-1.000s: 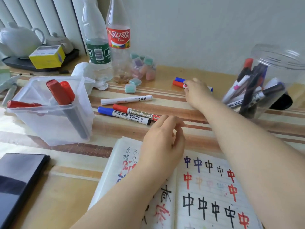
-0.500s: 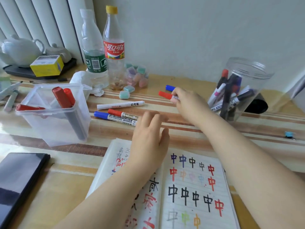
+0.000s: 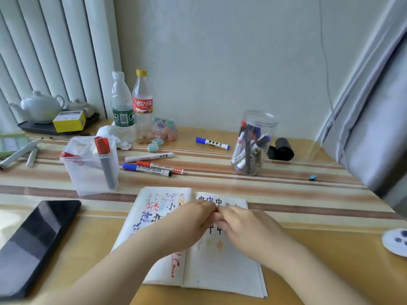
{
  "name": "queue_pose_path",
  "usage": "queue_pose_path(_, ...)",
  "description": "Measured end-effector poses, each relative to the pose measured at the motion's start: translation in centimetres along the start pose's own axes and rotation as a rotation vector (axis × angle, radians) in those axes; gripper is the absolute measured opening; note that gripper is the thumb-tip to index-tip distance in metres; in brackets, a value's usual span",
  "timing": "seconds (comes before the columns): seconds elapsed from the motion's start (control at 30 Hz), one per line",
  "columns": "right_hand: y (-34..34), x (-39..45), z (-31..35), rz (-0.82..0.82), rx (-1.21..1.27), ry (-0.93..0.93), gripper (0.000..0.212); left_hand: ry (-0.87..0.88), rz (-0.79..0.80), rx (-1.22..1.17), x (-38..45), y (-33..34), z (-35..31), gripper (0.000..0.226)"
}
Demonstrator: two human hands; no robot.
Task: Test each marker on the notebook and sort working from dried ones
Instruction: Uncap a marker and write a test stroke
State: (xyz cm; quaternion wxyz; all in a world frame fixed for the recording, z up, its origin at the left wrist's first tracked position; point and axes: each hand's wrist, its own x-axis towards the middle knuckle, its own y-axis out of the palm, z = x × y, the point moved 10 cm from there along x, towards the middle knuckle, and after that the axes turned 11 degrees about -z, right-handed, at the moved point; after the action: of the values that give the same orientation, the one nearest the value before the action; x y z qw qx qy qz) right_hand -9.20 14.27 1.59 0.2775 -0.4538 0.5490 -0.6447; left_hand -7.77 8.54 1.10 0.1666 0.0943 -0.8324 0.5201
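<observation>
An open notebook [image 3: 220, 267] with coloured test characters lies at the table's near edge. Above its middle my left hand [image 3: 187, 219] and my right hand [image 3: 248, 227] meet, fingers curled round a red marker [image 3: 217, 209]. Only a sliver of red shows between the fingertips. A blue-capped marker [image 3: 212, 143] lies alone on the far table. A white marker [image 3: 149, 157], a red one [image 3: 158, 166] and a blue one [image 3: 145, 168] lie side by side beyond the notebook. A clear round jar [image 3: 257, 117] holds several markers. A square clear tub [image 3: 88, 179] holds red-capped markers.
A dark phone [image 3: 37, 243] lies at the near left. Two bottles [image 3: 132, 111], pastel erasers [image 3: 164, 128], a teapot [image 3: 41, 106] and a yellow box [image 3: 69, 122] stand at the back left. A black roll [image 3: 284, 148] sits beside the jar. A grey curtain [image 3: 374, 133] hangs at right.
My right hand has carried the red marker from the far table back over the notebook. My left hand has come up to grip it too. The view has tilted upward.
</observation>
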Motion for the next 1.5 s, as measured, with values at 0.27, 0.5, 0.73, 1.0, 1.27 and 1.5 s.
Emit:
queue_pose_path(0.27, 0.4, -1.8, 2.1, 0.057, -0.006, -0.012, 0.048, -0.095, 0.063, -0.091, -4.2, -0.8, -0.4, 0.024)
queue_pose_path(0.5, -0.8, -4.1, -2.8, 0.092, 0.526, 0.399, 0.060, -0.109, -0.122, -0.024, -5.4, -3.5, 1.4, 0.046)
queue_pose_path(0.73, 1.3, -5.6, -3.0, -0.098, 1.685, 0.823, 0.020, 0.168, -0.180, -0.011, -6.3, -1.9, -4.1, 0.020)
queue_pose_path(1.0, 2.9, -7.0, -2.4, -0.160, 1.672, 0.810, 0.014, 0.281, -0.215, 0.021, -7.0, 0.6, -6.9, 0.027)
queue_pose_path(1.27, 2.6, -7.1, -4.3, -0.406, 1.210, 0.839, 0.021, 0.175, -0.236, -0.016, -7.3, 0.6, -5.1, 0.020)
queue_pose_path(1.5, 2.5, -7.7, -6.1, -0.479, 0.890, 0.848, 0.023, 0.115, -0.153, -0.066, -7.4, 2.3, -3.9, 0.030)
